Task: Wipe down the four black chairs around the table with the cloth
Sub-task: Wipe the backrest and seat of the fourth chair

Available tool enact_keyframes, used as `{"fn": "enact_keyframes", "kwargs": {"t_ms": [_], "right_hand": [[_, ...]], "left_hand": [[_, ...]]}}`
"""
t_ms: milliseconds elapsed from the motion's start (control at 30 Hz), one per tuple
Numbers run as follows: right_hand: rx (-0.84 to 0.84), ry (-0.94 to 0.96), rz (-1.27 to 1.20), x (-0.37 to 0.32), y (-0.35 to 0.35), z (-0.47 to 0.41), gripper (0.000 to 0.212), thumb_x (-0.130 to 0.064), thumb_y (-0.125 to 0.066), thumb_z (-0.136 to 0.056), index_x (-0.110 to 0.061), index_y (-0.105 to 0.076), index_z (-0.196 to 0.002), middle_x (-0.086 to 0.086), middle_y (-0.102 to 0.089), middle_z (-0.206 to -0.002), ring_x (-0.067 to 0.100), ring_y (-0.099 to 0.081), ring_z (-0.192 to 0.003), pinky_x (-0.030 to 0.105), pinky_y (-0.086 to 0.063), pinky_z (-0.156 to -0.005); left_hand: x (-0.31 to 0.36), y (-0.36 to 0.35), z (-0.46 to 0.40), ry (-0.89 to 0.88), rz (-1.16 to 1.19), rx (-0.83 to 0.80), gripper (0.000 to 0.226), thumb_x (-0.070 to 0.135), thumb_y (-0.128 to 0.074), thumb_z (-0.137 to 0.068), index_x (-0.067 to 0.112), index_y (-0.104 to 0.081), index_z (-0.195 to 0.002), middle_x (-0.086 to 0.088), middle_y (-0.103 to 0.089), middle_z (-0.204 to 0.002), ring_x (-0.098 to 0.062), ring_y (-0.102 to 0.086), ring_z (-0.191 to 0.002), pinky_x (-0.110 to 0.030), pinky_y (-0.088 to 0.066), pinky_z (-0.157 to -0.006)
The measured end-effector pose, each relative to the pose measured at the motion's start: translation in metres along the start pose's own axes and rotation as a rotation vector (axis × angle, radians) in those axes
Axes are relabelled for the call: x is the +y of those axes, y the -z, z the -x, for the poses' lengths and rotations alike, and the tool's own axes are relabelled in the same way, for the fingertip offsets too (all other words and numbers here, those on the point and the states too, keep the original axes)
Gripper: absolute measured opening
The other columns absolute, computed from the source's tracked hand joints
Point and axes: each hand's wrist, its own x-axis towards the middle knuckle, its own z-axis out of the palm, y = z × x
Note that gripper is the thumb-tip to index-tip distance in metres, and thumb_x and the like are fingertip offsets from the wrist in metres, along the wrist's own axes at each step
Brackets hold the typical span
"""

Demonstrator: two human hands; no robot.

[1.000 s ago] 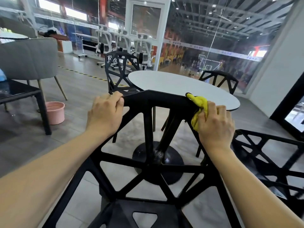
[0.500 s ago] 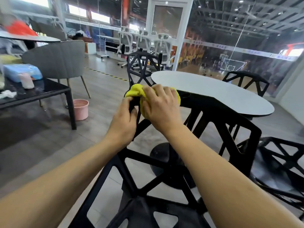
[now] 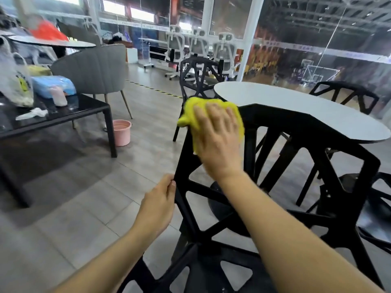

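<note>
Head view, sole camera. My right hand (image 3: 218, 142) lies at centre frame with fingers spread flat over the yellow cloth (image 3: 191, 115), pressing it onto the upper left corner of the nearest black chair's backrest (image 3: 313, 132); the flat palm spreads pressure along the bar and corner, where I judge grime collects. The cloth is bunched under and ahead of the fingers, overhanging the corner towards frame left. My left hand (image 3: 158, 206) is lower, left of centre, thumb and fingers closed round the backrest's left upright, evidently to steady the chair against the wiping push. The frame is an open lattice, so each strut will need separate passes; I judge this chair only partly done. A second black chair (image 3: 198, 79) stands beyond the cloth at the far side of the white round table (image 3: 296, 106), a third (image 3: 349, 96) at upper right, and a fourth (image 3: 378, 208) at the right edge; none is being touched. A pink bucket (image 3: 121, 133) stands on the floor at left, beside a dark side table (image 3: 63, 117).
</note>
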Motion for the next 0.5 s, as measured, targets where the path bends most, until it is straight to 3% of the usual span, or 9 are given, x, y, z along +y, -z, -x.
{"fn": "enact_keyframes", "kwargs": {"t_ms": [133,300,367,433,500], "right_hand": [[0.012,0.131,-0.026,-0.023,-0.013,0.014,0.045,-0.025,-0.06,-0.098,-0.016,-0.055,-0.142,0.012,-0.049,-0.149,0.029,-0.039,-0.143,0.051,-0.026,-0.119],[-0.123,0.529,-0.006,0.01,0.0,0.013,0.046,-0.013,-0.054,-0.099,-0.016,-0.052,-0.145,0.012,-0.047,-0.151,0.03,-0.04,-0.143,0.051,-0.029,-0.118],[-0.049,0.404,0.051,0.032,0.005,0.002,0.049,-0.009,-0.057,-0.096,-0.015,-0.052,-0.144,0.014,-0.05,-0.148,0.032,-0.045,-0.139,0.05,-0.029,-0.118],[0.06,0.077,0.072,0.041,0.009,-0.003,0.053,-0.008,-0.06,-0.091,-0.011,-0.052,-0.143,0.018,-0.052,-0.144,0.036,-0.047,-0.134,0.049,-0.029,-0.118],[0.103,-0.101,0.044,0.031,0.008,-0.002,0.052,-0.008,-0.06,-0.09,-0.007,-0.051,-0.141,0.019,-0.05,-0.143,0.036,-0.044,-0.135,0.047,-0.025,-0.12]], "left_hand": [[-0.001,0.003,-0.001,0.011,-0.042,0.004,0.021,0.044,-0.033,-0.104,0.042,-0.053,-0.11,-0.004,-0.069,-0.08,-0.028,-0.068,-0.073,-0.054,-0.058,-0.067],[0.003,0.003,0.004,0.015,-0.07,0.015,0.019,0.041,-0.034,-0.104,0.04,-0.052,-0.106,-0.006,-0.069,-0.079,-0.028,-0.068,-0.07,-0.054,-0.057,-0.066],[0.006,0.003,0.004,0.008,-0.079,0.001,0.019,0.041,-0.034,-0.105,0.041,-0.053,-0.104,-0.006,-0.069,-0.079,-0.028,-0.067,-0.07,-0.053,-0.057,-0.065],[0.01,0.003,0.004,0.002,-0.088,-0.003,0.019,0.041,-0.034,-0.105,0.041,-0.053,-0.102,-0.007,-0.069,-0.079,-0.029,-0.067,-0.071,-0.053,-0.057,-0.064],[0.01,0.004,0.005,0.01,-0.094,0.007,0.019,0.04,-0.033,-0.105,0.041,-0.052,-0.102,-0.007,-0.068,-0.078,-0.028,-0.067,-0.071,-0.052,-0.057,-0.064]]}}
